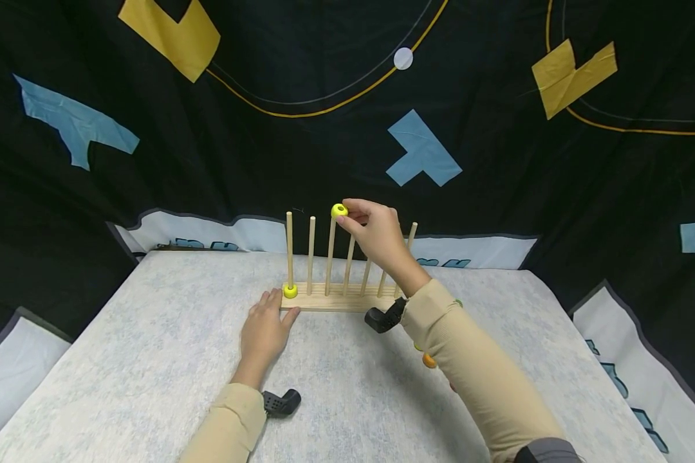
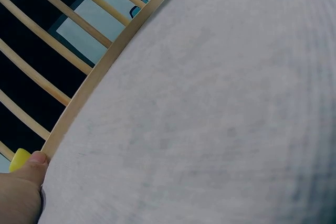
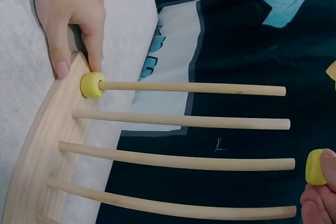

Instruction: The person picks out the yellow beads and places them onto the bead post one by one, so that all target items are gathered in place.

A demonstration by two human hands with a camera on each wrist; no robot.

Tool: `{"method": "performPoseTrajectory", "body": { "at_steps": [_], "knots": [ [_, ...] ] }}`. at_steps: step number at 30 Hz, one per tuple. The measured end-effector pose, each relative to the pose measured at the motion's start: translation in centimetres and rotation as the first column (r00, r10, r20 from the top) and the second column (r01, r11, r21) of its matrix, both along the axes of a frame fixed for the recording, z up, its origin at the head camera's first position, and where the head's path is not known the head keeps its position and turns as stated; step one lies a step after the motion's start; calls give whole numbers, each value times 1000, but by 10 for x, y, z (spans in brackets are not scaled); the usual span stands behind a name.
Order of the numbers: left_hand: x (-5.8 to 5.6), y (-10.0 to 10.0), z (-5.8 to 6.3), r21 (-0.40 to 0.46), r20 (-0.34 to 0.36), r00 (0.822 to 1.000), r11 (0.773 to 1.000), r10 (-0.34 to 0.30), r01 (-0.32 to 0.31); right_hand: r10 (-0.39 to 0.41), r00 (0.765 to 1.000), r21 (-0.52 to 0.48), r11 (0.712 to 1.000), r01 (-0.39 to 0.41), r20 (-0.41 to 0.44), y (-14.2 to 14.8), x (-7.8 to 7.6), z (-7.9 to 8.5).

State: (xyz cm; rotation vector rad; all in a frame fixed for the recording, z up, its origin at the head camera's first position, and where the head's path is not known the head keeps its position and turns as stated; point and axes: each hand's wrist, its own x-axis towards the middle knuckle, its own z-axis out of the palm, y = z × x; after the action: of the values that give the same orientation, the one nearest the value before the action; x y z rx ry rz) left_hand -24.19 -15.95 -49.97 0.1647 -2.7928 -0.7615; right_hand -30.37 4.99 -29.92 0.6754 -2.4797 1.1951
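A wooden peg rack (image 1: 338, 302) with several upright pegs stands on the table. At its left end my left hand (image 1: 264, 329) grips the base, thumb along the front edge and fingers at the end, as the right wrist view also shows. A yellow bead (image 3: 93, 85) sits at the foot of the leftmost peg, beside those fingers. My right hand (image 1: 376, 233) pinches another yellow bead (image 1: 339, 211) between thumb and fingers. This bead is just above the tip of the third peg from the left (image 3: 178, 157), slightly apart from it in the right wrist view.
Under and beside my right forearm lie loose beads, among them an orange bead (image 1: 429, 361) and a partly hidden green bead (image 1: 459, 302). Behind the pale table (image 1: 336, 386) hangs a black cloth (image 1: 301, 161) with blue and gold patches.
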Motion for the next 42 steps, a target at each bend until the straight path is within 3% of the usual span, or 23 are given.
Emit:
{"method": "performPoseTrajectory", "body": {
  "at_steps": [14,25,42],
  "knots": [
    [0,0,1,3,8,1000,1000,2,-2,68,998,31,997,-68,13,-39,-14,6],
    [0,1,1,11,11,1000,1000,11,-11,104,994,71,992,-107,46,-66,-12,7],
    [-1,1,2,10,20,1000,1000,12,-13,102,994,139,985,-104,26,-73,-11,4]
  ]
}}
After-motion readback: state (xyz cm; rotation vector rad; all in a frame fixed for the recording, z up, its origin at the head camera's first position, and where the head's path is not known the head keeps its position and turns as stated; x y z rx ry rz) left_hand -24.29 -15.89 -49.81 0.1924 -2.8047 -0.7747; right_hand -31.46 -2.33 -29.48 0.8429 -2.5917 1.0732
